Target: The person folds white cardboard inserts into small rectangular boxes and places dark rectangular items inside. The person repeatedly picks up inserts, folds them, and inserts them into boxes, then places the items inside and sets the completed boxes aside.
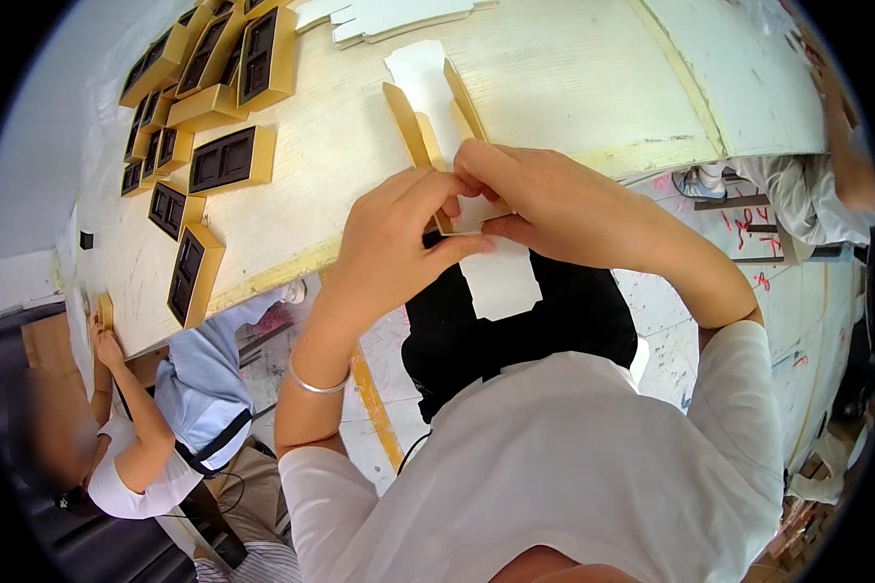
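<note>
A partly folded carton (426, 85), white inside and gold outside, lies at the table's front edge with its long gold side walls standing up. Its near end is between my two hands, and a white flap (503, 282) hangs from it over the edge, above my lap. My left hand (399, 228) grips the near left corner, thumb in front and fingers curled over the wall. On the near right corner, my right hand (544, 204) pinches the card with bent fingers. The fingers partly hide the folds at that end.
Several gold boxes with dark brown divided inserts (226, 160) stand grouped at the table's left. Flat white carton blanks (389, 17) are stacked at the far side. At left, another person's hands (105, 340) hold a small gold piece at the table (574, 87). Someone else sits at right.
</note>
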Demonstrator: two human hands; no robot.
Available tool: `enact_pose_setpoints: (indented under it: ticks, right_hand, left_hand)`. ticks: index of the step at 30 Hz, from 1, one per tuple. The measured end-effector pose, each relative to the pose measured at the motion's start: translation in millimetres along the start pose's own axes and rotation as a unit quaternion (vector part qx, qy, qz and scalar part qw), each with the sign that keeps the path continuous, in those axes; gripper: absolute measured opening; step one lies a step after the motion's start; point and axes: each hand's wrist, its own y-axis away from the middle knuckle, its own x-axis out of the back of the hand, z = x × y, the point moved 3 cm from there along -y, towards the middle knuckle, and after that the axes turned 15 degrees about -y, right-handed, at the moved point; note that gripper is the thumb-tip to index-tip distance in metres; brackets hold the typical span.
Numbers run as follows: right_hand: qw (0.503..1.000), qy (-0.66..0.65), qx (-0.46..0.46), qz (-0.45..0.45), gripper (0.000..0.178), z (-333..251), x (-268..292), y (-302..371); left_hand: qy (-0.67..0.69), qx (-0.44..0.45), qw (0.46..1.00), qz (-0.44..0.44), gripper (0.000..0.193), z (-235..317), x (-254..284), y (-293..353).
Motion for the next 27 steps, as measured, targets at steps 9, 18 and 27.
enact_pose_setpoints:
  ticks: [9,18,27]
  right_hand:
    - [0.985,0.152,0.058,-0.060,0.056,-8.8,15.1,31.5]
    - [0.973,-0.018,0.156,0.171,0.017,15.8,-2.3,39.5]
    - [0.950,0.067,0.173,0.251,0.021,9.7,-15.0,39.1]
  left_hand:
    - [0.079,0.059,0.995,0.033,0.015,3.4,-12.0,3.9]
    - [0.328,0.036,0.944,-0.008,0.028,5.0,-8.9,2.0]
    - [0.093,0.080,0.982,0.142,0.015,18.0,-15.5,4.6]
